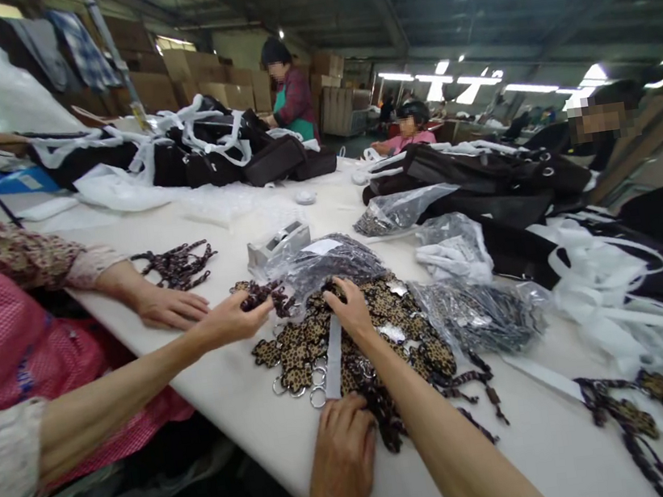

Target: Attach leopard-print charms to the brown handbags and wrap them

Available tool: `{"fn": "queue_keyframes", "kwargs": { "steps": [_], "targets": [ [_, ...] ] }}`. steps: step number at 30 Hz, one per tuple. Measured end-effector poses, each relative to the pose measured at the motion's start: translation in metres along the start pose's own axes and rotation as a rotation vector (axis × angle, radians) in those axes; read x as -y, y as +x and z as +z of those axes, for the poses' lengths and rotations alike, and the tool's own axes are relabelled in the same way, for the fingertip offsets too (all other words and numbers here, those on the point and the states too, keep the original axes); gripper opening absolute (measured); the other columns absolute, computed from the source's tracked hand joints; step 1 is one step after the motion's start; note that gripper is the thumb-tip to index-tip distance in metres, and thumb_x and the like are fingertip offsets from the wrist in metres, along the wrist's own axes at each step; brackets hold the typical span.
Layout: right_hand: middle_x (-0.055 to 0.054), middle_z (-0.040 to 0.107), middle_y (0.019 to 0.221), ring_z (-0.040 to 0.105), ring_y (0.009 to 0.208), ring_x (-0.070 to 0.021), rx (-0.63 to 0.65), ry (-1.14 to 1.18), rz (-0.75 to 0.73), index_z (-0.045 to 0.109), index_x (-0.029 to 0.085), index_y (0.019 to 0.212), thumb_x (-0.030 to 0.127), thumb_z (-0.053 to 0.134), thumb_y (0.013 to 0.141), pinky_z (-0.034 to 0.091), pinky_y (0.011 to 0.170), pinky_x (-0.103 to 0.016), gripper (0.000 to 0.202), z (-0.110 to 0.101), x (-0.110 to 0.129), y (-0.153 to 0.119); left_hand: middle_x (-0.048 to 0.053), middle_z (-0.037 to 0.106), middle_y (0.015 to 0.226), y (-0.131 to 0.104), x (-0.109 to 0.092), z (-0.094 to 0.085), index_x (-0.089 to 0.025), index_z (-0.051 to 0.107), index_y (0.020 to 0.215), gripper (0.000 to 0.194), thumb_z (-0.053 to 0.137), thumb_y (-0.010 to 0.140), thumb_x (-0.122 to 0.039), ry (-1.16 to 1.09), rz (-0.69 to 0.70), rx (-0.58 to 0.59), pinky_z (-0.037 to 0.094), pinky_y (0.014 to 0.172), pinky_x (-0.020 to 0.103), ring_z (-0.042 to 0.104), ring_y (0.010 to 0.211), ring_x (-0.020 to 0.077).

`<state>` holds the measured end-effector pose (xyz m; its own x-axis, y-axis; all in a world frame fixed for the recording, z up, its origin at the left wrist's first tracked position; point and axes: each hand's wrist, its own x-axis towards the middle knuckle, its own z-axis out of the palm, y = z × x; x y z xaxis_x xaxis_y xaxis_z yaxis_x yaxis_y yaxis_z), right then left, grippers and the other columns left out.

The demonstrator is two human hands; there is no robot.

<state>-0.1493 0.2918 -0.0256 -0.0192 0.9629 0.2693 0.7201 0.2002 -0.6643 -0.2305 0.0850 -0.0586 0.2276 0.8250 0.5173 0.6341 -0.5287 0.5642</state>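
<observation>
My left hand (pixel 342 459) rests palm down at the near side of the pile, its fingers curled beside dark beaded chains (pixel 387 416); what they hold is hidden. Farther forward, my right hand (pixel 348 305) pinches the edge of a dark, leopard-print piece between thumb and fingers. Leopard-print flower-shaped pieces (pixel 301 342) with metal rings (pixel 318 397) lie heaped around it. A pale strip (pixel 334 358) runs between my two hands. At the left, a co-worker's hand (pixel 234 317) holds dark beaded chains (pixel 264 294) over the pile's edge.
The co-worker's other hand (pixel 171 302) lies on the white table (pixel 254 405) near more chains (pixel 178 264). Behind the pile are a tape dispenser (pixel 279 247) and plastic bags (pixel 333 258). Dark bags with white straps (pixel 475 181) fill the right; more people are farther back.
</observation>
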Motion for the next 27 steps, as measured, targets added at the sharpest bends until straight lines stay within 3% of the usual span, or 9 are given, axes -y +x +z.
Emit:
{"fn": "queue_keyframes", "kwargs": {
  "steps": [5, 7, 9, 14, 18, 21, 23, 25, 27],
  "targets": [
    [-0.009, 0.053, 0.14, 0.046, 0.131, -0.0246, 0.206, -0.15, -0.292, 0.062, 0.025, 0.127, 0.044, 0.06, 0.088, 0.034, 0.112, -0.042, 0.043, -0.048, -0.017, -0.066, 0.009, 0.066, 0.111, -0.002, 0.005, -0.01, -0.021, 0.061, 0.099, 0.022, 0.044, 0.092, -0.009, -0.038, -0.017, -0.02, 0.05, 0.095, 0.044, 0.061, 0.106, 0.0229],
    [-0.009, 0.054, 0.139, 0.046, 0.13, -0.0255, 0.27, -0.265, -0.351, 0.063, 0.026, 0.126, 0.045, 0.061, 0.088, 0.033, 0.112, -0.044, 0.042, -0.062, -0.03, -0.091, 0.008, 0.066, 0.113, 0.0, 0.018, -0.022, -0.021, 0.061, 0.103, 0.02, 0.047, 0.093, -0.012, 0.026, -0.049, -0.008, 0.049, 0.095, 0.044, 0.059, 0.109, 0.0233],
    [-0.009, 0.056, 0.137, 0.047, 0.13, -0.0252, 0.25, -0.344, -0.34, 0.062, 0.024, 0.126, 0.043, 0.057, 0.091, 0.032, 0.112, -0.045, 0.041, -0.075, -0.046, -0.108, 0.008, 0.064, 0.118, 0.005, 0.039, -0.037, -0.021, 0.061, 0.107, 0.02, 0.05, 0.092, -0.015, 0.129, -0.097, 0.007, 0.048, 0.096, 0.047, 0.058, 0.112, 0.0253],
    [-0.008, 0.056, 0.138, 0.042, 0.134, -0.0262, 0.167, -0.498, -0.25, 0.068, 0.023, 0.117, 0.036, 0.055, 0.091, 0.031, 0.114, -0.046, 0.032, -0.118, -0.087, -0.118, 0.011, 0.059, 0.129, 0.041, 0.099, -0.056, -0.02, 0.063, 0.102, 0.014, 0.054, 0.092, -0.023, 0.238, -0.06, 0.115, 0.038, 0.108, 0.052, 0.051, 0.124, 0.0276],
    [-0.008, 0.056, 0.138, 0.042, 0.133, -0.0297, 0.197, -0.641, -0.22, 0.07, 0.025, 0.113, 0.025, 0.06, 0.084, 0.029, 0.113, -0.052, 0.031, -0.147, -0.088, -0.117, 0.013, 0.056, 0.135, 0.084, 0.124, -0.05, -0.017, 0.065, 0.09, 0.015, 0.051, 0.092, -0.023, 0.243, 0.003, 0.223, 0.033, 0.113, 0.053, 0.046, 0.132, 0.0285],
    [-0.012, 0.057, 0.135, 0.041, 0.135, -0.0317, 0.174, -0.651, -0.213, 0.073, 0.021, 0.104, 0.019, 0.059, 0.083, 0.025, 0.115, -0.054, 0.025, -0.146, -0.062, -0.125, 0.016, 0.054, 0.138, 0.101, 0.124, -0.05, -0.015, 0.066, 0.099, 0.018, 0.051, 0.092, -0.023, 0.247, -0.004, 0.207, 0.034, 0.113, 0.054, 0.044, 0.134, 0.0297],
    [-0.012, 0.053, 0.14, 0.041, 0.136, -0.0289, 0.227, -0.521, -0.203, 0.069, 0.02, 0.115, 0.028, 0.057, 0.088, 0.03, 0.115, -0.049, 0.03, -0.133, -0.041, -0.137, 0.015, 0.051, 0.142, 0.092, 0.117, -0.054, -0.016, 0.062, 0.115, 0.028, 0.051, 0.094, -0.03, 0.231, 0.014, 0.176, 0.032, 0.114, 0.055, 0.041, 0.136, 0.0291],
    [-0.012, 0.042, 0.15, 0.039, 0.138, -0.0272, 0.329, -0.373, -0.158, 0.052, 0.02, 0.137, 0.048, 0.06, 0.087, 0.035, 0.112, -0.046, 0.058, -0.114, -0.026, -0.15, 0.016, 0.043, 0.148, 0.069, 0.105, -0.058, -0.017, 0.051, 0.133, 0.048, 0.053, 0.093, -0.043, 0.214, 0.034, 0.19, 0.031, 0.115, 0.053, 0.036, 0.14, 0.0292],
    [-0.015, 0.029, 0.156, 0.029, 0.143, -0.0325, 0.389, -0.349, -0.089, 0.035, 0.019, 0.149, 0.067, 0.067, 0.073, 0.031, 0.114, -0.05, 0.096, -0.095, -0.02, -0.159, 0.019, 0.036, 0.153, 0.036, 0.09, -0.06, -0.015, 0.036, 0.145, 0.077, 0.058, 0.085, -0.059, 0.225, 0.036, 0.234, 0.033, 0.113, 0.052, 0.033, 0.142, 0.0318]
  ]
}}
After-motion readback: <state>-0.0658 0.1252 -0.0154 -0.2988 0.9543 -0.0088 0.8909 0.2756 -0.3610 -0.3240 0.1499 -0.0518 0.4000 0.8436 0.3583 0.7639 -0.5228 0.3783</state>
